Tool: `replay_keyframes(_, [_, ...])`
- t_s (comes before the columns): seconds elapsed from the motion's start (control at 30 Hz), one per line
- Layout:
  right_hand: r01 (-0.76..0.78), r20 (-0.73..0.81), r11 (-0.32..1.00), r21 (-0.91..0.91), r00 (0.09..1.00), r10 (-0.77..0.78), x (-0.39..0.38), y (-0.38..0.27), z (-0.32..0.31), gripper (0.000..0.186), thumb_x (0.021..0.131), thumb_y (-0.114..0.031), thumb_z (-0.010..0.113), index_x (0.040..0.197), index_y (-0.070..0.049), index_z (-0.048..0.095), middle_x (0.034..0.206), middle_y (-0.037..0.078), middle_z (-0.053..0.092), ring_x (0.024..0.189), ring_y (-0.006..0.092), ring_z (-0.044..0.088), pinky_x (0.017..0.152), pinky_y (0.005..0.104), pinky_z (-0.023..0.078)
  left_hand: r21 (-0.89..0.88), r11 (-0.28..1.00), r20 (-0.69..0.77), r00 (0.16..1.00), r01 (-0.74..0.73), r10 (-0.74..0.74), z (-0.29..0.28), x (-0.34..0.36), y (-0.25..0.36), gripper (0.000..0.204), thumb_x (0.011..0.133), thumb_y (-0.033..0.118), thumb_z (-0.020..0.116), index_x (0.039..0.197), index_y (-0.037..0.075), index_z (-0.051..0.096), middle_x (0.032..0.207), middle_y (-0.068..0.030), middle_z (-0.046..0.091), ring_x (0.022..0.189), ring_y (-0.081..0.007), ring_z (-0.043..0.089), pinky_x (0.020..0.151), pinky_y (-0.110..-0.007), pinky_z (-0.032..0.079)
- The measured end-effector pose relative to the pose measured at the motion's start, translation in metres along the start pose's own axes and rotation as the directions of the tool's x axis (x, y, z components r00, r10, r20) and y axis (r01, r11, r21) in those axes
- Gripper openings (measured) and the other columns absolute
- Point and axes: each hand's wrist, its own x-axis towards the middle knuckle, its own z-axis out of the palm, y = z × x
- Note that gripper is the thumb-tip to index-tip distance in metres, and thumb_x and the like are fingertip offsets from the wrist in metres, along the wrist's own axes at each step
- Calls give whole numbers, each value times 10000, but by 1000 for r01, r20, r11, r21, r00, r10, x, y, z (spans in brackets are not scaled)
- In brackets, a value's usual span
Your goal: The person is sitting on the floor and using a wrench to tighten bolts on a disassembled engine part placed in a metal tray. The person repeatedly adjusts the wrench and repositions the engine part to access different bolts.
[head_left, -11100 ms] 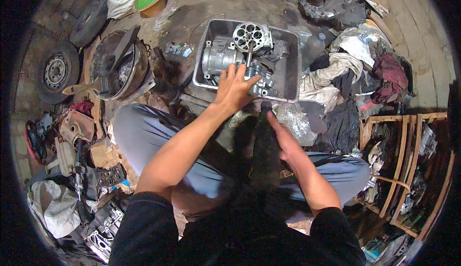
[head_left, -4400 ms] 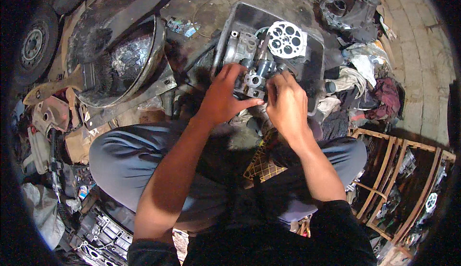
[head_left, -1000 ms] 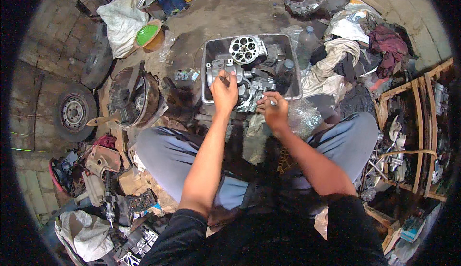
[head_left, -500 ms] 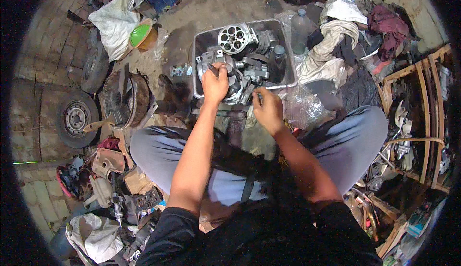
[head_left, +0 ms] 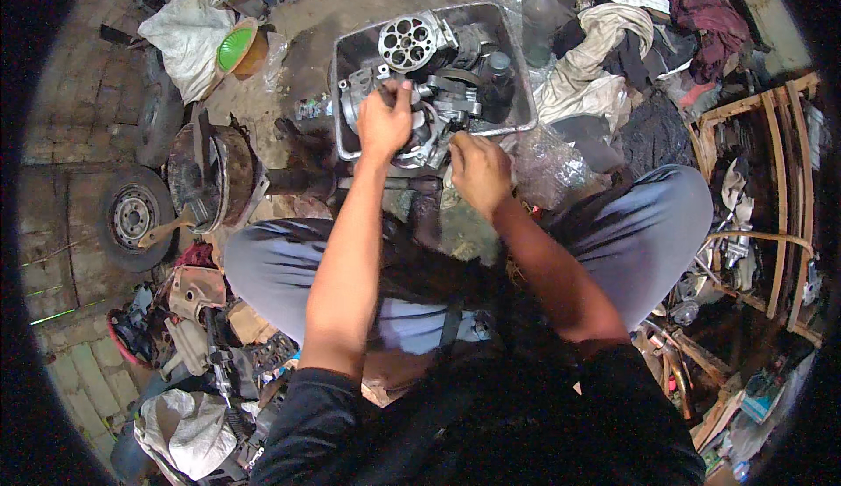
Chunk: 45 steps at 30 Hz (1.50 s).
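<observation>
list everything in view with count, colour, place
rectangular tub: 1, grey, ahead
flat holed metal disc: 1, silver, in tub
metal parts: several, silver, in tub
plastic bottles: 2, dark inside tub, clear beside
rubber tyres: 2, black, left
round metal pan: 1, brown, left
wooden-handled brush: 1, brown, at pan
woven sacks: several, white, both sides
cloths: several, mixed, right
slatted wooden frame: 1, brown, right
scrap: uncountable, mixed, lower left
legs: 2, grey trousers, centre
left hand: 1, black sleeve, over tub, gripping slim dark rod
right hand: 1, black sleeve, tub's edge
</observation>
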Motion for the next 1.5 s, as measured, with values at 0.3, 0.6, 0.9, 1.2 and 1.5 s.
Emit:
replay_keyframes(0.3, [138, 18, 988, -70, 990, -137, 3, -3, -5, 77, 874, -90, 680, 915, -41, 637, 807, 169, 665, 823, 386, 662, 729, 507, 509, 33, 999, 48, 998, -38, 37, 3, 7, 3, 339, 987, 363, 633, 960, 48, 756, 850, -259, 712, 892, -476, 691, 768, -526, 521])
replay_keyframes(0.6, [125, 10, 992, -5, 992, -125, -2, -10, -4, 79, 851, -59, 691, 911, -37, 644, 815, 151, 663, 835, 380, 655, 746, 498, 499, 66, 998, 66, 998, -16, 12, 3, 11, 4, 348, 981, 370, 641, 962, 42, 755, 852, -248, 718, 877, -463, 698, 772, -511, 524])
replay_keyframes(0.9, [123, -40, 992, 26, 992, -122, -3, -5, -1, 83, 859, -62, 697, 929, -37, 660, 859, 159, 681, 847, 389, 654, 760, 506, 501, 26, 999, 45, 999, 19, -20, 2, 11, 2, 361, 976, 391, 651, 937, 47, 750, 838, -238, 720, 868, -442, 705, 772, -490, 521])
replay_keyframes(1.2, [137, 50, 990, -26, 989, -136, -6, -9, -6, 61, 883, -97, 676, 918, -47, 676, 858, 136, 705, 856, 371, 657, 751, 503, 492, 35, 998, 45, 998, -43, 41, 3, 11, -3, 370, 971, 394, 645, 937, 41, 750, 842, -251, 718, 878, -451, 704, 787, -499, 520])
replay_keyframes(1.5, [128, 84, 991, -32, 989, -125, -11, -9, -3, 77, 879, -102, 680, 939, -55, 690, 886, 129, 720, 871, 359, 660, 765, 500, 490, 34, 999, 62, 998, -2, -1, 5, 14, -3, 370, 966, 397, 645, 948, 45, 758, 867, -252, 723, 905, -452, 704, 809, -499, 524])
